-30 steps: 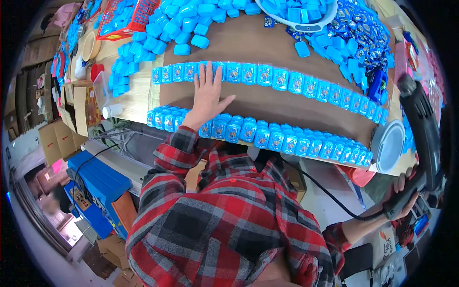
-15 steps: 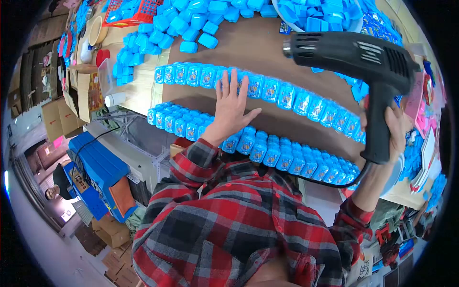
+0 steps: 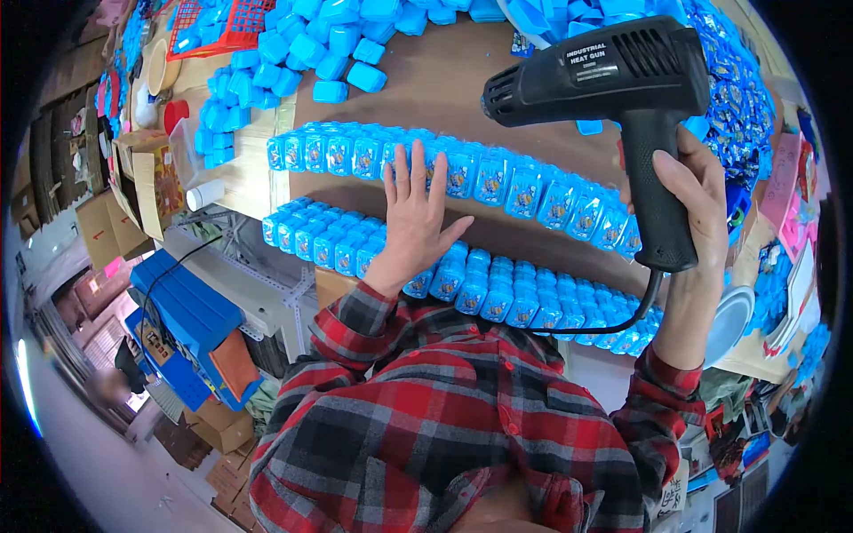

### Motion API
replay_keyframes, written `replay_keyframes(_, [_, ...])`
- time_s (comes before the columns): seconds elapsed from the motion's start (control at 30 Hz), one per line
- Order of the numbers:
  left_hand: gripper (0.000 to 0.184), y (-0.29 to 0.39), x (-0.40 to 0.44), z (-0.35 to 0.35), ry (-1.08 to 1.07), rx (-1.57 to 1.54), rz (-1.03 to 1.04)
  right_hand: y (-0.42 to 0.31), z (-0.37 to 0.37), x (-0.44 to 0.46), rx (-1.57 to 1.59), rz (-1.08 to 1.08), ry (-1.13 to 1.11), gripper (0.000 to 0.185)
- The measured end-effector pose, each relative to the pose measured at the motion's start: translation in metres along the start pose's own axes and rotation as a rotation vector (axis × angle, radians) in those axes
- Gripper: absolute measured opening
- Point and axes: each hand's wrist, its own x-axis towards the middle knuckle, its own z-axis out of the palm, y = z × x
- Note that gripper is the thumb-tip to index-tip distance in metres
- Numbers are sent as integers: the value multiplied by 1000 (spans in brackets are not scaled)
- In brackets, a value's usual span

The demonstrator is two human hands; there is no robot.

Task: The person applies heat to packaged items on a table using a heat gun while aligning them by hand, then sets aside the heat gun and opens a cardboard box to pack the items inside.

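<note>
My right hand point(image 3: 697, 191) is wrapped round the handle of a black heat gun point(image 3: 613, 71), whose nozzle points left above the brown mat point(image 3: 444, 80). Its black cable hangs down and runs along the front row. My left hand point(image 3: 414, 213) has its fingers spread, the fingertips over the far row of blue boxes point(image 3: 491, 180) with printed fronts. Nothing is gripped in it. Nearer my body stands a second row of blue boxes point(image 3: 471, 293), several deep, with my left wrist beside it.
Loose blue boxes point(image 3: 330, 67) are heaped at the back. A red basket point(image 3: 244, 27) stands back left, an open carton point(image 3: 147, 182) at the left. A grey basin point(image 3: 730, 324) sits at the right, near blue packets point(image 3: 742, 115). A blurred person point(image 3: 108, 386) is at lower left.
The heat gun in my right hand has come up from the lower right to above the table, then slightly left. My left hand has stayed spread, shifting a little along the far row.
</note>
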Motion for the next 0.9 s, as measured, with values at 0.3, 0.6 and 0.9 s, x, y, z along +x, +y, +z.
replay_keyframes(0.3, [83,2,2,-1,-19,4,-9,6,5,15,-59,0,-49,46])
replay_keyframes(0.6, [83,2,2,-1,-15,3,-5,9,8,21,-25,7,-124,47])
replay_keyframes(0.9, [82,2,1,0,-13,14,-2,3,6,1,-55,14,-80,47])
